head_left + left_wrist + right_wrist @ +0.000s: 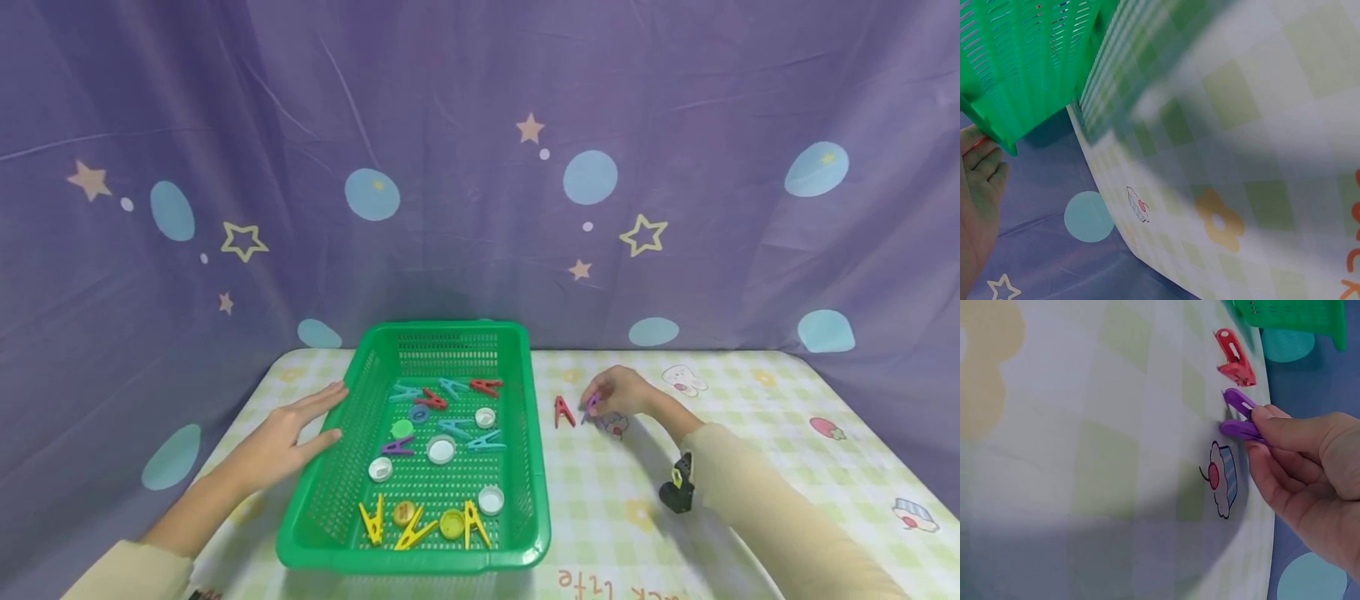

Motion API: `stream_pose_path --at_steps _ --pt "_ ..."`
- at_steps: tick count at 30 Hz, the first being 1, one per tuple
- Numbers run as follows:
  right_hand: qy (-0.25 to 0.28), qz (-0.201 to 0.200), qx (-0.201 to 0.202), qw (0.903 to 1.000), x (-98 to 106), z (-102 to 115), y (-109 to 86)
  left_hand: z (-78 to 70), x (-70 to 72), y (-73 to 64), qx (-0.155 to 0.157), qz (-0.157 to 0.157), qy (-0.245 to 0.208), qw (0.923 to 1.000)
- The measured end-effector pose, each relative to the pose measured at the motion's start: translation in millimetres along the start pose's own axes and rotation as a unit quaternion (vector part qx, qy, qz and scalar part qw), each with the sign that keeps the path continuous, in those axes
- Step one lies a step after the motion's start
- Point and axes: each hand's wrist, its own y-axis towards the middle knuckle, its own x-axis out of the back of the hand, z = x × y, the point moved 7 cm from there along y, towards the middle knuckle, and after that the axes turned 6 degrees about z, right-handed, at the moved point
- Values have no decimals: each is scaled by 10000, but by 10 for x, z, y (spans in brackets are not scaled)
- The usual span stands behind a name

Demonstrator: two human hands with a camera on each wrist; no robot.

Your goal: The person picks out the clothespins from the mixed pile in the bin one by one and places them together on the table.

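Between the thumb and fingers of my right hand [621, 390] is a purple clothespin [1244, 425], pinched just at the tabletop. Close beside it on the cloth lies a red clothespin [564, 411]. My left hand [281, 446] rests with straight fingers against the left rim of a green plastic basket [537, 467]; the left wrist view shows its fingers at the basket's edge. Inside the basket are yellow clothespins [372, 521], blue clothespins [486, 441], red clothespins [486, 387], a purple clothespin [398, 446] and several bottle caps [441, 450], mostly white.
A checked tablecloth [600, 517] with printed pictures covers the table. Behind and to the left hangs a purple curtain [465, 267] with stars and blue ovals. A black strap piece [677, 485] sits at the right sleeve's cuff.
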Motion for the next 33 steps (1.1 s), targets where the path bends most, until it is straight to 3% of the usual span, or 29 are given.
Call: stream_pose_path --at_steps 8,20,33 --pt "-153 -264 -156 9994 23 -68 47 -7 -11 -5 4 5 -35 10000" --pt "-359 -267 231 9987 13 -7 49 -12 -1 4 49 14 -38 10000" --pt "-243 -400 242 9986 -3 -28 28 -5 3 -9 -58 -114 33 9999"
